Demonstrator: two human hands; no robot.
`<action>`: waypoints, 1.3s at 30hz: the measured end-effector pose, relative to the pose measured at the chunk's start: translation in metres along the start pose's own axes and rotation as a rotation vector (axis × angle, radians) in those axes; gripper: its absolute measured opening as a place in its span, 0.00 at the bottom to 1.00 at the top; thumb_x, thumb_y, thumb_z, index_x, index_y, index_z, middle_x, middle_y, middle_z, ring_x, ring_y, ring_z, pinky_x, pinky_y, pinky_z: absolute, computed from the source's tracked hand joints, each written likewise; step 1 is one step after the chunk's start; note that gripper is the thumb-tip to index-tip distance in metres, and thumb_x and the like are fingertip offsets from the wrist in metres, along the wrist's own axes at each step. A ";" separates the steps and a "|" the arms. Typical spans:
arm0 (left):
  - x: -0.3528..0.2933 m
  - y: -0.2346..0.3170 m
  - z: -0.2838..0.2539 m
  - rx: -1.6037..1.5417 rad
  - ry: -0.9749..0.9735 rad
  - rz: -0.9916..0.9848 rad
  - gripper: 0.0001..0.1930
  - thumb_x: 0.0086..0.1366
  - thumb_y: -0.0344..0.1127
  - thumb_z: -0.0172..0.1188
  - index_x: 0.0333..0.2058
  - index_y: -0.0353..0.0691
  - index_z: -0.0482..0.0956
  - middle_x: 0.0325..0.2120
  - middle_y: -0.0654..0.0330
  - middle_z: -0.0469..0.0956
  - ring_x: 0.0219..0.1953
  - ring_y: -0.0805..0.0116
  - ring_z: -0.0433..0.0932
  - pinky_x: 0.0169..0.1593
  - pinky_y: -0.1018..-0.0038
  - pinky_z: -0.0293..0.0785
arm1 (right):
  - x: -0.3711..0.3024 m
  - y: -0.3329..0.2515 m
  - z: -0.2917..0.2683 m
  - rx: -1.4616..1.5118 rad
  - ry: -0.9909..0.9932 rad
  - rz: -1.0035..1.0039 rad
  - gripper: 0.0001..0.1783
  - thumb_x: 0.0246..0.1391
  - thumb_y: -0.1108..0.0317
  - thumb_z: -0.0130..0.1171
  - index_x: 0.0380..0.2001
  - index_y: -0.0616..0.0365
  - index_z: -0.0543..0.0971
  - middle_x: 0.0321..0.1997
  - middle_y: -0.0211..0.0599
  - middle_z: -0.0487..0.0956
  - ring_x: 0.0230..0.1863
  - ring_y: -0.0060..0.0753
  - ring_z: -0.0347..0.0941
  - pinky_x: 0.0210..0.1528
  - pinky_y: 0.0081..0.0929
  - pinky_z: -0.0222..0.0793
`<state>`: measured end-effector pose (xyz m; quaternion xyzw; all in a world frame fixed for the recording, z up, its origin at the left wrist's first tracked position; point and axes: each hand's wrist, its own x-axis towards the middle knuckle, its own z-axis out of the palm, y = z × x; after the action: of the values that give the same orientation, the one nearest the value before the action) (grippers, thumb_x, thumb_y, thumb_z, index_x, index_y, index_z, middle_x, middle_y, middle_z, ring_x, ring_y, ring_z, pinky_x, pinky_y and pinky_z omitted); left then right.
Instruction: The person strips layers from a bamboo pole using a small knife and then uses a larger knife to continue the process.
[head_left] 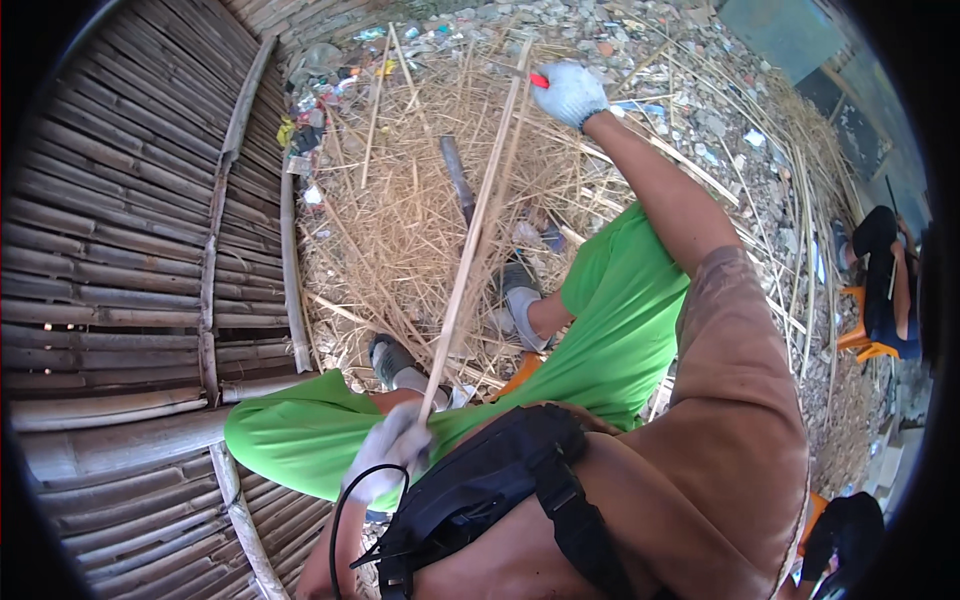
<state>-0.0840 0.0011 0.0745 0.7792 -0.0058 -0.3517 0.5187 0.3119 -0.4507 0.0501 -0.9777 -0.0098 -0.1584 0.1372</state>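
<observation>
My left hand [388,450], in a white work glove, is closed round the near end of a long thin bamboo strip [470,240] that runs up and away across the view. My right hand [570,93], also gloved, is stretched far out at the strip's upper end and grips a tool with a red handle [540,80] against it. My legs in green trousers [610,310] and grey shoes [520,300] rest below the strip, over a heap of dry shavings.
A woven bamboo panel [120,250] fills the left side. Dry bamboo slivers and straw [410,210] cover the ground, with rubble and litter beyond. A dark knife-like blade [457,175] lies in the straw. Another person [885,280] sits on an orange seat at far right.
</observation>
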 end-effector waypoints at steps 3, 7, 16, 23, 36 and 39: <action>0.049 0.014 0.000 -0.182 0.044 0.060 0.23 0.81 0.48 0.55 0.60 0.33 0.74 0.32 0.60 0.80 0.26 0.71 0.78 0.33 0.74 0.75 | 0.003 -0.042 0.013 0.057 -0.028 -0.120 0.23 0.66 0.45 0.56 0.42 0.51 0.89 0.45 0.51 0.89 0.50 0.60 0.85 0.55 0.56 0.81; 0.137 0.021 0.012 -0.376 0.103 -0.100 0.20 0.80 0.50 0.59 0.52 0.37 0.77 0.29 0.64 0.77 0.23 0.75 0.74 0.26 0.75 0.70 | -0.011 -0.058 0.027 0.093 -0.180 -0.089 0.26 0.68 0.43 0.54 0.41 0.55 0.89 0.47 0.55 0.88 0.51 0.60 0.86 0.56 0.54 0.81; 0.127 0.007 0.020 0.081 0.200 0.079 0.18 0.80 0.49 0.56 0.46 0.38 0.81 0.22 0.65 0.75 0.20 0.77 0.73 0.25 0.73 0.69 | 0.003 -0.002 0.046 0.048 -0.320 0.201 0.38 0.68 0.36 0.54 0.66 0.57 0.77 0.65 0.54 0.83 0.65 0.57 0.81 0.66 0.52 0.77; 0.040 -0.016 0.008 0.320 0.207 0.235 0.19 0.82 0.44 0.54 0.58 0.37 0.80 0.31 0.44 0.85 0.34 0.50 0.87 0.41 0.59 0.80 | 0.013 0.030 0.062 0.085 -0.314 0.291 0.46 0.64 0.31 0.59 0.67 0.62 0.76 0.66 0.60 0.82 0.66 0.57 0.81 0.68 0.50 0.76; -0.064 -0.070 -0.001 0.515 0.363 0.200 0.13 0.80 0.40 0.59 0.50 0.38 0.84 0.26 0.47 0.82 0.27 0.49 0.84 0.35 0.58 0.80 | 0.037 0.136 -0.005 0.111 0.371 0.656 0.23 0.66 0.51 0.58 0.55 0.49 0.88 0.60 0.55 0.86 0.61 0.59 0.84 0.62 0.53 0.80; -0.085 -0.080 -0.001 0.453 0.464 0.122 0.13 0.79 0.39 0.57 0.48 0.35 0.84 0.25 0.45 0.81 0.28 0.47 0.85 0.35 0.59 0.81 | 0.040 0.185 -0.005 0.079 0.207 0.795 0.31 0.61 0.46 0.65 0.58 0.57 0.86 0.62 0.56 0.85 0.65 0.58 0.82 0.66 0.51 0.79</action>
<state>-0.1759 0.0708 0.0559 0.9324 -0.0124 -0.1227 0.3397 0.3597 -0.6306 0.0185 -0.8784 0.3763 -0.1900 0.2253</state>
